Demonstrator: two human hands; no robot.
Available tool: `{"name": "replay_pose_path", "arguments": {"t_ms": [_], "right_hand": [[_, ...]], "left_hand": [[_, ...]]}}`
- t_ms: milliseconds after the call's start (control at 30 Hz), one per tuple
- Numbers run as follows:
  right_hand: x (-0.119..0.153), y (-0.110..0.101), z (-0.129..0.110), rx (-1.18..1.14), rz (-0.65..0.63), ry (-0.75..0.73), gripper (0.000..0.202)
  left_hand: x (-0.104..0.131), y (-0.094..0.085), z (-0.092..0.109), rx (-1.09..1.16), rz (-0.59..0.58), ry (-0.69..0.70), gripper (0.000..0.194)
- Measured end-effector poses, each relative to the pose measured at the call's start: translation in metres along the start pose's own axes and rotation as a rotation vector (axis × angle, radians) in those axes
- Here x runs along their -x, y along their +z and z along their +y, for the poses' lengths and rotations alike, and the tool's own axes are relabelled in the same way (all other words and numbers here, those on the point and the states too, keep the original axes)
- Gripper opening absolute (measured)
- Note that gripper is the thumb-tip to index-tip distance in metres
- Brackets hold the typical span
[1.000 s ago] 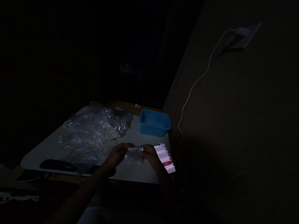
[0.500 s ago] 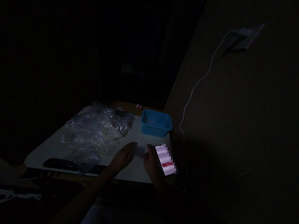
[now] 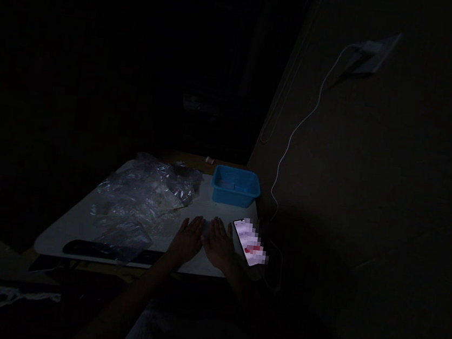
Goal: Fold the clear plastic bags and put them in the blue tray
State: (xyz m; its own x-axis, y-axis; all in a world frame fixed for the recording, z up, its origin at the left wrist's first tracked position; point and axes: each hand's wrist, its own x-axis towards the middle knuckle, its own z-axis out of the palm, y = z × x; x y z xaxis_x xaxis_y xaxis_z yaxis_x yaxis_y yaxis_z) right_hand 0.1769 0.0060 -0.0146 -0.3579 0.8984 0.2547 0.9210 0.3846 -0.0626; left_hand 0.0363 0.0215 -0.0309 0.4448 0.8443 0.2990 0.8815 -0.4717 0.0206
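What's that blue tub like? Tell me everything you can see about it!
The tub is blue and box-shaped, with rounded corners and a rim around its open top. It looks like plastic. It stands upright at the far right corner of the white table. Neither the left hand nor the right hand touches it; both are nearer the camera. Something seems to lie inside, but it's too dim to tell what.

Bare hands (image 3: 187, 238), perhaps pale legwear (image 3: 141, 329)
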Motion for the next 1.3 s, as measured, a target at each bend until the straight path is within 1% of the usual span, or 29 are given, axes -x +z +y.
{"name": "replay_pose_path", "arguments": {"t_ms": [233,433,633,867,967,1067,1167,1233,1300], "right_hand": [[0.000,-0.002,-0.001,0.029,-0.017,0.006,0.059],[-0.001,0.003,-0.001,0.030,0.010,0.028,0.061],[0.000,0.002,-0.002,0.013,0.001,0.042,0.063],[-0.001,-0.001,-0.004,-0.003,-0.021,0.056,0.065],[-0.001,-0.001,-0.004,-0.007,-0.042,0.063,0.068],[-0.001,-0.002,-0.003,-0.016,-0.063,0.052,0.071],[0.000,-0.002,-0.003,-0.038,-0.080,0.049,0.073],[0.000,-0.002,-0.002,-0.052,-0.085,0.055,0.071],[-0.001,-0.002,-0.002,-0.061,-0.093,0.056,0.069]], "left_hand": [[0.002,-0.005,0.003,-0.035,-0.013,-0.038,0.049],[0.002,-0.005,0.005,-0.056,-0.034,-0.061,0.049],[0.002,-0.007,0.007,-0.021,-0.050,-0.083,0.049],[0.003,-0.006,0.005,-0.012,-0.006,-0.103,0.049],[0.004,-0.006,0.002,0.013,0.045,-0.102,0.051],[0.004,-0.008,-0.002,0.058,0.084,-0.136,0.054],[0.004,-0.009,-0.007,0.111,0.098,-0.167,0.049],[0.004,-0.008,-0.008,0.122,0.115,-0.139,0.047],[0.001,-0.008,-0.005,0.102,0.121,-0.072,0.047]]}}
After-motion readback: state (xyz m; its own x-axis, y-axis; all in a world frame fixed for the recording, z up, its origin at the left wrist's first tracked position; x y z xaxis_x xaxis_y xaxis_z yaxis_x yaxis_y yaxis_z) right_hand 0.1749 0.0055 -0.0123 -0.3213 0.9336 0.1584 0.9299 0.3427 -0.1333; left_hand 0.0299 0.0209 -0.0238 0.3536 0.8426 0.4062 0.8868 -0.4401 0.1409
